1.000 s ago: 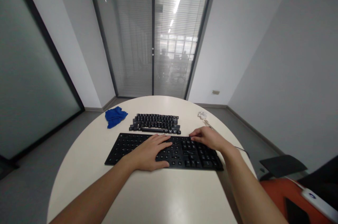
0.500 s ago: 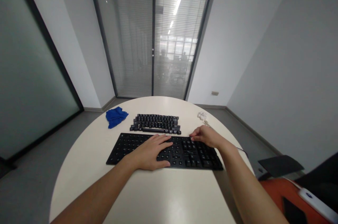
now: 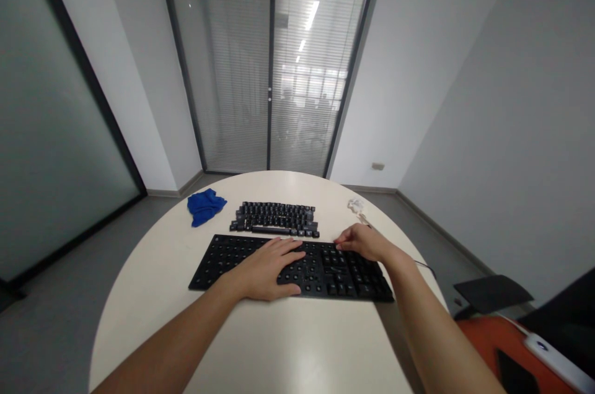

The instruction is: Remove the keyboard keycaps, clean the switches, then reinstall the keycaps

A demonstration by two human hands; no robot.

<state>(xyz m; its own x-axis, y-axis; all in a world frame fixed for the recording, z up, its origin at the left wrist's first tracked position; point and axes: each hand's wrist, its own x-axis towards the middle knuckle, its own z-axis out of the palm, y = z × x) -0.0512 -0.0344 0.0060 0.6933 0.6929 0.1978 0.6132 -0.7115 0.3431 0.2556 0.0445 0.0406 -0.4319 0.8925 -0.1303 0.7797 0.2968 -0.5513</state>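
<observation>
A black keyboard (image 3: 214,262) lies across the table, its left and middle parts bare of keycaps, while keys remain on the right part. My left hand (image 3: 271,270) rests on its middle, palm down, fingers spread and thumb apart. At the keyboard's far edge, above the right-hand keys, my right hand (image 3: 362,241) has thumb and fingers pinched together. Whatever is between those fingertips is too small or hidden to make out. Beyond the keyboard, loose black keycaps (image 3: 276,218) are laid out in rows, with a long space bar in front.
A crumpled blue cloth (image 3: 204,207) lies on the round white table (image 3: 279,344) at the far left. At the far right are a small whitish crumpled thing (image 3: 356,205) and a thin pale object (image 3: 364,219). An orange chair seat (image 3: 483,344) with a white power strip (image 3: 558,362) stands right.
Both hands keep almost the same place and pose. The view has shifted very slightly; nothing else has visibly moved.
</observation>
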